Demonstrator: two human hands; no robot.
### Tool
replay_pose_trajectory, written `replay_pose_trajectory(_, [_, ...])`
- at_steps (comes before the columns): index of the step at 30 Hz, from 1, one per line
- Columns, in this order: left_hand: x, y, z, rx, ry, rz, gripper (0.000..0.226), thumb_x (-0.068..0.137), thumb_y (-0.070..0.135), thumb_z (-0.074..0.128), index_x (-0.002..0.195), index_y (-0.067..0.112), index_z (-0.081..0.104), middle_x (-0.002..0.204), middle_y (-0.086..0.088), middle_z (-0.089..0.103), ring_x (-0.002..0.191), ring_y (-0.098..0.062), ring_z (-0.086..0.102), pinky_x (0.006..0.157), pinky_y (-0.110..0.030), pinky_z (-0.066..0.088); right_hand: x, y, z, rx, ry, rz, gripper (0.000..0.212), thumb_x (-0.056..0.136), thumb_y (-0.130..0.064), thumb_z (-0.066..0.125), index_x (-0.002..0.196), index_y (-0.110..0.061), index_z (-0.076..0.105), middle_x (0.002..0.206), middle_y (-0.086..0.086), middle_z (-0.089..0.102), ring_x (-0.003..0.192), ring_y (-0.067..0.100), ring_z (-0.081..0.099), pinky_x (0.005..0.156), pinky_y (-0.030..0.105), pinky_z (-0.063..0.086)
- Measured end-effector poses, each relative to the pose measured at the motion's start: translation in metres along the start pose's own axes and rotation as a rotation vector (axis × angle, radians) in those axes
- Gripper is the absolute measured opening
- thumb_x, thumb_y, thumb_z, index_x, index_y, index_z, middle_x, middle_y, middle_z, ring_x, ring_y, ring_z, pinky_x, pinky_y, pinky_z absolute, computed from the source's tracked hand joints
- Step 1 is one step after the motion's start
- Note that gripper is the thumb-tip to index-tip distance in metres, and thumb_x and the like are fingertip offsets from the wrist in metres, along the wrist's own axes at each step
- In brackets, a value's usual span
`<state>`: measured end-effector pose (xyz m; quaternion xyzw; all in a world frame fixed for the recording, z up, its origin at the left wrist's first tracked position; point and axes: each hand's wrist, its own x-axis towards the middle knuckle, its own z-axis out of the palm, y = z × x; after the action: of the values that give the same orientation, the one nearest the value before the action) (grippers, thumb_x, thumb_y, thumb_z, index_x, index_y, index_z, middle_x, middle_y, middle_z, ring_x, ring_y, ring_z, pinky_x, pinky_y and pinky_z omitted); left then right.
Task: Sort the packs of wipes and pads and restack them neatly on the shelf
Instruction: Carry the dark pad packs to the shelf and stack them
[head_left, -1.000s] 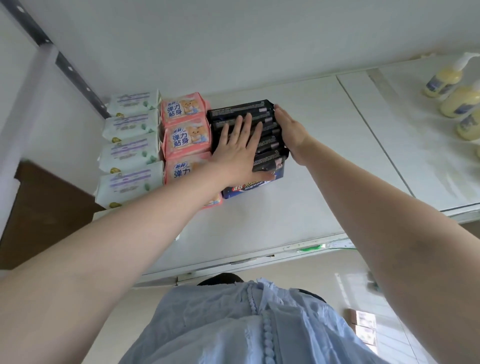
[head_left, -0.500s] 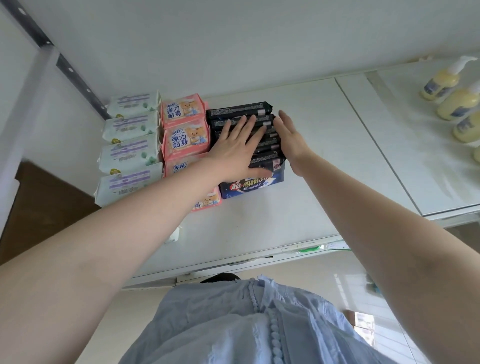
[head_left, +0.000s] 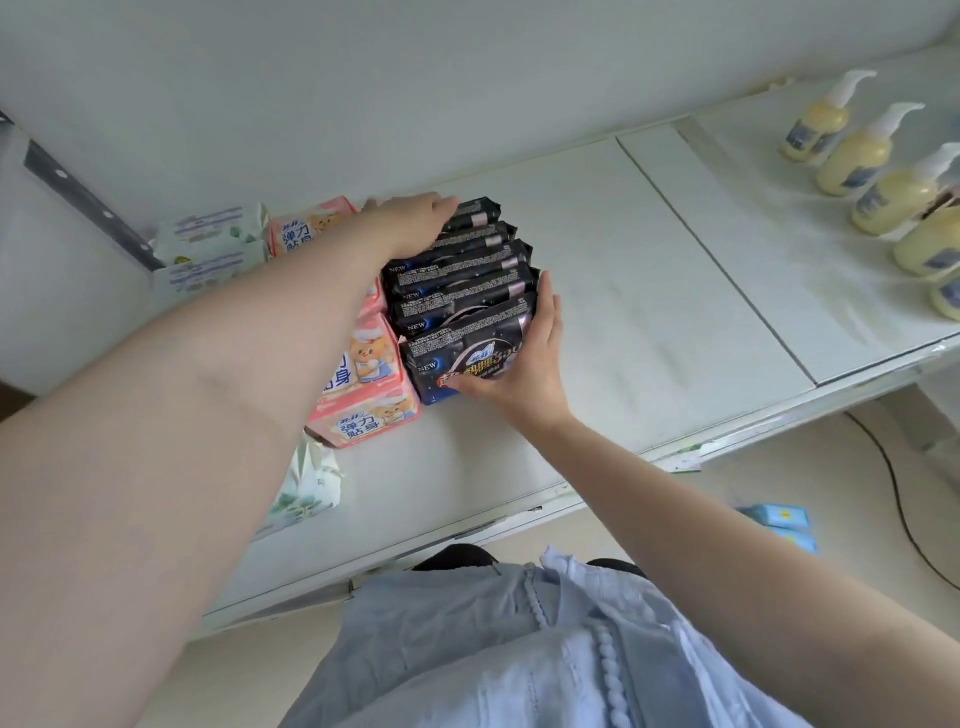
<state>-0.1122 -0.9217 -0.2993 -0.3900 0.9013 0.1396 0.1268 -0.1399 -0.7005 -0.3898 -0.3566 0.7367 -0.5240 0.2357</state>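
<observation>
Black packs (head_left: 460, 275) row runs away from body; left hand (head_left: 410, 221) flat at far end, right hand (head_left: 524, 364) pinching near pack.

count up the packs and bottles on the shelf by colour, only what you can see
Black packs: 6
Pink packs: 3
White-green packs: 3
Yellow bottles: 5
Total: 17; the left arm may hide more.

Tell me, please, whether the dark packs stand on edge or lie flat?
On edge: the dark packs stand in a row, top edges up, the right hand against the front one.
</observation>
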Motion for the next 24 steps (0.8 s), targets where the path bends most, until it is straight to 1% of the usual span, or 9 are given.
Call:
replay_pose_trajectory(2, [0.001, 0.001, 0.006, -0.031, -0.029, 0.018, 0.062, 0.099, 0.057, 0.01, 0.15, 0.026, 0.026, 0.157, -0.004, 0.025, 0.145, -0.029, 0.023, 0.119, -0.053, 0.011, 0.001, -0.002, 0.007, 0.006, 0.088, 0.0, 0.143, 0.048, -0.033, 0.094, 0.153, -0.027, -0.002, 0.159, 0.003, 0.011, 0.149, 0.018, 0.009, 0.118, 0.042, 0.025])
replay_pose_trajectory(4, [0.001, 0.002, 0.009, -0.03, -0.02, 0.035, 0.06, 0.099, 0.056, 0.013, 0.146, 0.023, 0.033, 0.153, -0.007, 0.034, 0.141, -0.03, 0.03, 0.117, -0.054, 0.015, 0.004, -0.003, 0.009, 0.011, 0.146, 0.027, 0.142, 0.045, -0.033, 0.095, 0.153, -0.029, 0.002, 0.152, -0.005, 0.023, 0.142, 0.016, 0.028, 0.112, 0.043, 0.036])
replay_pose_trajectory(6, [0.0, 0.001, 0.013, 0.025, 0.0, 0.042, 0.058, 0.1, 0.055, 0.014, 0.142, 0.022, 0.036, 0.148, -0.01, 0.042, 0.135, -0.033, 0.037, 0.115, -0.054, 0.018, 0.005, -0.002, 0.01, 0.021, 0.173, 0.03, 0.141, 0.044, -0.032, 0.095, 0.153, -0.029, 0.005, 0.15, -0.008, 0.029, 0.139, 0.014, 0.034, 0.11, 0.042, 0.038])
replay_pose_trajectory(11, [-0.006, 0.001, 0.02, 0.143, 0.054, 0.033, 0.069, 0.094, 0.066, 0.015, 0.149, 0.025, 0.023, 0.15, -0.016, 0.034, 0.136, -0.037, 0.032, 0.112, -0.051, 0.02, 0.005, -0.003, 0.012, 0.01, 0.179, -0.006, 0.139, 0.047, -0.031, 0.095, 0.154, -0.023, 0.006, 0.152, -0.004, 0.028, 0.14, 0.016, 0.03, 0.112, 0.042, 0.035])
replay_pose_trajectory(15, [-0.015, 0.003, 0.024, 0.112, 0.152, 0.066, 0.066, 0.096, 0.061, 0.022, 0.152, 0.027, 0.014, 0.149, -0.019, 0.027, 0.137, -0.038, 0.027, 0.11, -0.052, 0.02, 0.005, -0.004, 0.013, -0.005, 0.168, -0.015, 0.138, 0.047, -0.034, 0.095, 0.153, -0.025, 0.007, 0.153, -0.004, 0.028, 0.14, 0.015, 0.031, 0.112, 0.042, 0.036])
replay_pose_trajectory(18, [-0.017, 0.003, 0.023, 0.102, 0.19, 0.093, 0.064, 0.097, 0.06, 0.024, 0.151, 0.026, 0.016, 0.147, -0.02, 0.029, 0.135, -0.038, 0.029, 0.109, -0.052, 0.024, 0.005, -0.004, 0.011, -0.033, 0.162, -0.029, 0.139, 0.048, -0.035, 0.094, 0.154, -0.022, 0.006, 0.154, -0.004, 0.026, 0.142, 0.015, 0.029, 0.113, 0.042, 0.035])
replay_pose_trajectory(20, [-0.016, 0.003, 0.023, 0.109, 0.182, 0.1, 0.065, 0.097, 0.06, 0.023, 0.151, 0.027, 0.016, 0.147, -0.02, 0.031, 0.135, -0.038, 0.03, 0.109, -0.051, 0.025, 0.005, -0.004, 0.009, -0.064, 0.155, -0.046, 0.14, 0.049, -0.04, 0.093, 0.154, -0.022, 0.003, 0.155, -0.001, 0.023, 0.143, 0.017, 0.026, 0.113, 0.044, 0.033])
replay_pose_trajectory(22, [-0.017, 0.002, 0.021, 0.105, 0.182, 0.11, 0.065, 0.097, 0.06, 0.022, 0.152, 0.026, 0.015, 0.148, -0.019, 0.031, 0.136, -0.038, 0.03, 0.11, -0.051, 0.025, 0.004, -0.005, 0.005, -0.084, 0.144, -0.047, 0.14, 0.05, -0.047, 0.091, 0.153, -0.026, 0.0, 0.156, 0.003, 0.02, 0.146, 0.019, 0.022, 0.114, 0.047, 0.032])
replay_pose_trajectory(24, [-0.02, 0.004, 0.02, 0.106, 0.195, 0.122, 0.066, 0.097, 0.059, 0.022, 0.153, 0.024, 0.014, 0.149, -0.018, 0.03, 0.137, -0.037, 0.028, 0.111, -0.049, 0.022, 0.002, -0.009, -0.001, -0.089, 0.142, -0.039, 0.131, 0.057, -0.055, 0.085, 0.154, -0.027, 0.001, 0.157, 0.005, 0.02, 0.147, 0.02, 0.021, 0.115, 0.048, 0.03])
